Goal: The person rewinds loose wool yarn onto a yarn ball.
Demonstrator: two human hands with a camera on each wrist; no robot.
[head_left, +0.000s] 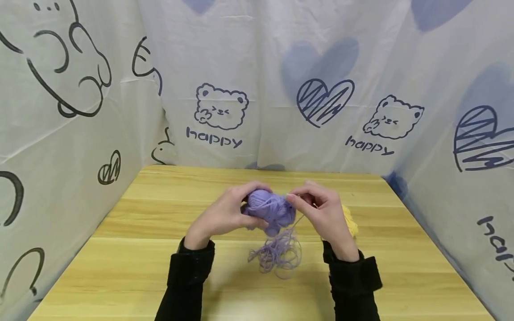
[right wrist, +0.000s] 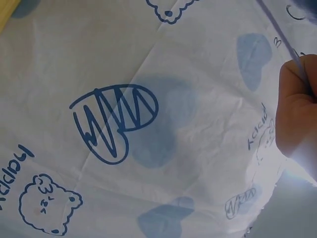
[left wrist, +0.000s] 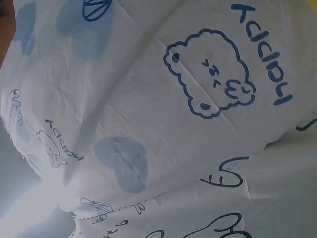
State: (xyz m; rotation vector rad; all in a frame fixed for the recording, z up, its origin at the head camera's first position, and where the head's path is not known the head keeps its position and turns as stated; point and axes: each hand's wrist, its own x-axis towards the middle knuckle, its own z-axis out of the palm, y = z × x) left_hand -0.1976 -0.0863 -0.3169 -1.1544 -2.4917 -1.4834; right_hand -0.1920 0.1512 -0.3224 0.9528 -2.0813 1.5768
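Observation:
In the head view my left hand (head_left: 227,213) grips a ball of purple yarn (head_left: 268,208) from its left side, thumb in front and fingers over the top. My right hand (head_left: 321,209) pinches a strand of that yarn between thumb and fingertips, at the ball's right side. Below the ball a loose tangle of purple yarn (head_left: 277,254) hangs over the tabletop. The right wrist view shows the right hand (right wrist: 299,111) with the purple strand (right wrist: 280,32) running up from its fingers. At the left wrist view's upper left corner only a sliver of the left hand (left wrist: 7,29) shows.
Behind the right hand lies yellow yarn (head_left: 349,220), partly hidden by it. The wooden table (head_left: 132,263) is enclosed at the back and sides by a white printed curtain (head_left: 265,89) with bears and hearts.

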